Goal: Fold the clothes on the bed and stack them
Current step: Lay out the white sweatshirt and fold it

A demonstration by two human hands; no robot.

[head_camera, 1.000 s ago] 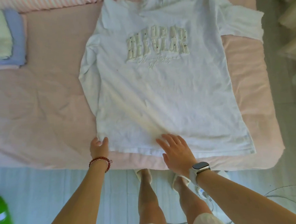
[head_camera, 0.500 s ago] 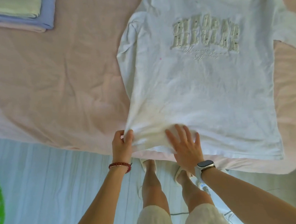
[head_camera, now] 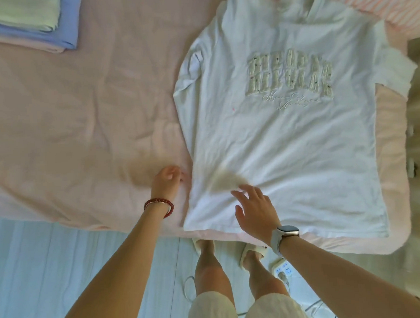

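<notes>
A soft, creased white T-shirt [head_camera: 284, 139] (raised lettering) lies flat on the pink bed [head_camera: 78, 117], collar away. Right hand [head_camera: 255, 211] spread, left hand [head_camera: 167, 180] loosely curled, both grasping nothing.

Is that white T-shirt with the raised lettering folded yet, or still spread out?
Spread out. The white T-shirt with raised lettering lies flat, front up, on the pink bed cover, lettering and hem in full view.

Under the right hand [head_camera: 256, 212] lies a white matt cotton-like T-shirt [head_camera: 289, 139] with raised embroidered lettering, on a creased pink cloth bed sheet [head_camera: 78, 117].
</notes>
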